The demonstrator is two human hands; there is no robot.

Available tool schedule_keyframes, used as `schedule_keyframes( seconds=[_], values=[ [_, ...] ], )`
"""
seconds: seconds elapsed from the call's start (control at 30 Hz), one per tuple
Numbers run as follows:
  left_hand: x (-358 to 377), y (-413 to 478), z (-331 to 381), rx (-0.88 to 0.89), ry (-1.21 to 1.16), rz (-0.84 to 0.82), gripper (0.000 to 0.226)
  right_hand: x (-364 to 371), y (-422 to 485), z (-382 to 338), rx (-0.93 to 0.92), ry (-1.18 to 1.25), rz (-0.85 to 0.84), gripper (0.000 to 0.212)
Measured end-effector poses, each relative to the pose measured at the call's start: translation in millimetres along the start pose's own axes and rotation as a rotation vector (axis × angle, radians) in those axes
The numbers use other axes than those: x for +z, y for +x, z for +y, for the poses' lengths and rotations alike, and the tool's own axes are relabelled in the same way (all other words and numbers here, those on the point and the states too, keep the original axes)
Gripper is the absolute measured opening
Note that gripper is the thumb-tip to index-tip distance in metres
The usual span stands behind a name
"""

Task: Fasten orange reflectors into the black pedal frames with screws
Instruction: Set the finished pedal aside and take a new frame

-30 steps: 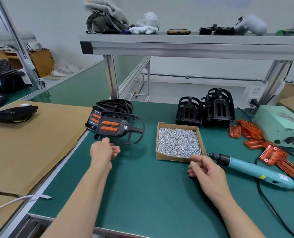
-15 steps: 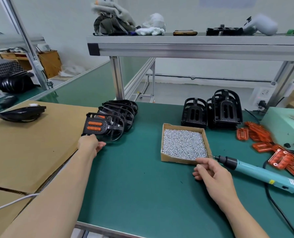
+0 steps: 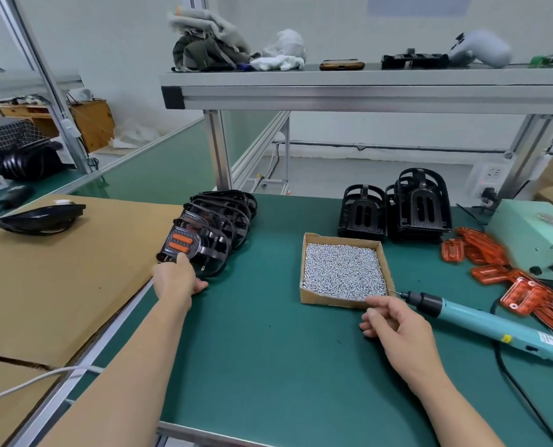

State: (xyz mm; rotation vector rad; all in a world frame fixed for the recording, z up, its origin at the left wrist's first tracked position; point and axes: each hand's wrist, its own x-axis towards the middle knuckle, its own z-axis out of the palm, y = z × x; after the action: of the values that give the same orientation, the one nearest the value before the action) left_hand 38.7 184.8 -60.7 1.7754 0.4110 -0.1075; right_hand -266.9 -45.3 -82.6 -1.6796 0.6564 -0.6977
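Left hand (image 3: 176, 279) grips near edge of black plastic pedal frame with two orange reflectors (image 3: 184, 243), front of a row at left edge of green tabletop (image 3: 268, 350). Right hand (image 3: 397, 330) rests loosely curled, nothing seen in it, just beside cardboard box of silver screws (image 3: 342, 269). Teal electric screwdriver (image 3: 481, 321) lies alongside.
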Motion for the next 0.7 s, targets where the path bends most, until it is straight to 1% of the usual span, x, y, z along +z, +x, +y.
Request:
schedule_keyframes(
  seconds=[0.07, 0.23, 0.3, 0.37, 0.43, 0.5, 0.6, 0.7],
  values=[
    [4.0, -13.1, -4.2, 0.04, 0.02, 0.031, 0.044, 0.6, -0.4, -0.8, 0.004, -0.001, -0.002, 0.022],
    [12.8, -37.5, -12.1, 0.107, 0.06, 0.032, 0.029, 1.1, -2.0, -4.5, 0.01, 0.016, 0.005, 0.024],
    [12.1, -38.7, -15.8, 0.143, 0.148, 0.022, 0.023, 0.7, -3.1, -5.8, 0.013, 0.018, 0.004, 0.025],
    [10.5, -37.8, -17.6, 0.186, 0.237, 0.008, 0.011, 0.4, -4.1, -6.5, 0.017, 0.014, 0.002, 0.026],
    [10.9, -36.6, -16.9, 0.208, 0.271, 0.02, 0.019, 0.0, -4.7, -6.9, 0.018, 0.006, -0.001, 0.025],
    [11.8, -34.6, -17.4, 0.225, 0.283, 0.023, 0.016, -0.3, -4.4, -7.0, 0.021, 0.001, -0.001, 0.025],
    [13.9, -33.1, -19.8, 0.271, 0.336, 0.053, 0.032, -0.5, -2.8, -7.2, 0.034, -0.004, 0.0, 0.025],
    [15.0, -32.4, -22.6, 0.344, 0.373, 0.057, 0.034, -1.6, -2.3, -5.5, 0.041, -0.019, -0.002, 0.024]
  ],
)
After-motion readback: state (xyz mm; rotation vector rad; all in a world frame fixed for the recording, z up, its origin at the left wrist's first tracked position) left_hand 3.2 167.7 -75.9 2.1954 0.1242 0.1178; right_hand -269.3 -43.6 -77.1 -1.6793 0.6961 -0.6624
